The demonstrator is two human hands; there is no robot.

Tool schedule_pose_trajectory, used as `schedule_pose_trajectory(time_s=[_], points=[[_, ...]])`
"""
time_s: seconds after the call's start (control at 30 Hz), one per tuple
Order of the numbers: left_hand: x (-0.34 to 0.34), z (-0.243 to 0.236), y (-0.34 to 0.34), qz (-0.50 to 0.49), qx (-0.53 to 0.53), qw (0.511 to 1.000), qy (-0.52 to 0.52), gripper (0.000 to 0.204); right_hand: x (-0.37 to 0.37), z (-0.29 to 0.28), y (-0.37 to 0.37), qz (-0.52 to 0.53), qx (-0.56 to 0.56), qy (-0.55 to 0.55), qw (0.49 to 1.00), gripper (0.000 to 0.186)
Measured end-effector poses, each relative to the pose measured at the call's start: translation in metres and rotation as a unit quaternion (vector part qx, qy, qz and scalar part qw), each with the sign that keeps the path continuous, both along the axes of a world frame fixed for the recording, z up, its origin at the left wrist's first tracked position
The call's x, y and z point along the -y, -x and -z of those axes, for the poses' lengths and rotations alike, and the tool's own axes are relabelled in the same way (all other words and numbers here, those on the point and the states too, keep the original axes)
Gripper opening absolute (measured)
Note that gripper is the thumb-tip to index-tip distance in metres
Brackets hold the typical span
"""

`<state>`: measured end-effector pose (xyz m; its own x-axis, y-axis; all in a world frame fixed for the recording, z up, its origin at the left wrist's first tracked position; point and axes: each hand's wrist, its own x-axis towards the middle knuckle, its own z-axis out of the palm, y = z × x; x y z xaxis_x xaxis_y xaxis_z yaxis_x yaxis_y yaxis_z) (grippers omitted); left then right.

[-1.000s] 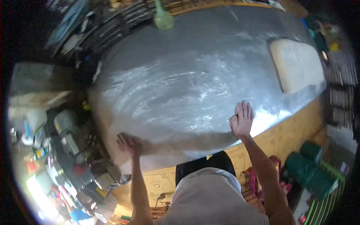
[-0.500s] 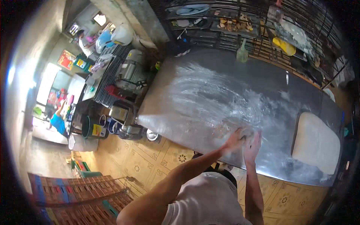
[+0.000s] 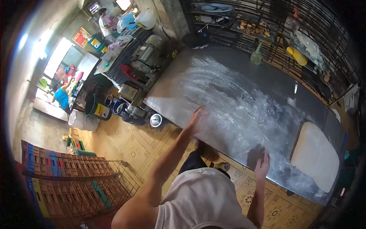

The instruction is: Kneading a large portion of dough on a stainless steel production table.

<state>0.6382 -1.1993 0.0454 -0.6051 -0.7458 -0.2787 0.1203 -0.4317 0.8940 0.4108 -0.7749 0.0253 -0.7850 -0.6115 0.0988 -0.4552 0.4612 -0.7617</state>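
Note:
The dark table [image 3: 213, 118] in front of me is streaked with white flour [image 3: 240, 108]. My left hand [image 3: 195, 119] is over its near edge, left of the flour; the fingers are stretched out but partly blurred, and nothing shows in them. Near the front edge on the right, my right hand [image 3: 262, 166] hovers open with its fingers apart, casting a dark shadow on the surface. A thick, flat slab of pale dough [image 3: 317, 156] lies at the table's right end, beyond my right hand.
A glass bottle [image 3: 256, 56] and a metal blade-like tool [image 3: 296, 88] sit along the far side. Behind is a rack [image 3: 267, 49] with trays. Machinery [image 3: 146, 57], buckets [image 3: 97, 108] and a metal pot [image 3: 156, 120] stand to the left; two people work farther off. Stacked crates [image 3: 72, 179] fill the lower left.
My hands were close together on the floured surface and have moved apart. The left has swung left; the right has dropped back toward the near edge. The view has shifted slightly.

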Motion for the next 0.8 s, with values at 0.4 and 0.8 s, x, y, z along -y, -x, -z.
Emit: schedule_pose_trajectory(time_s=[0.4,0.8], points=[[-0.032,0.064,-0.098,0.048,0.194,0.962,0.188,0.039,0.06,-0.014,-0.106,0.097,0.127,0.09,0.983,0.031],[0.014,0.038,-0.099,0.306,0.369,0.664,0.574,0.046,0.121,0.004,-0.207,-0.024,0.015,0.018,0.999,0.027]])
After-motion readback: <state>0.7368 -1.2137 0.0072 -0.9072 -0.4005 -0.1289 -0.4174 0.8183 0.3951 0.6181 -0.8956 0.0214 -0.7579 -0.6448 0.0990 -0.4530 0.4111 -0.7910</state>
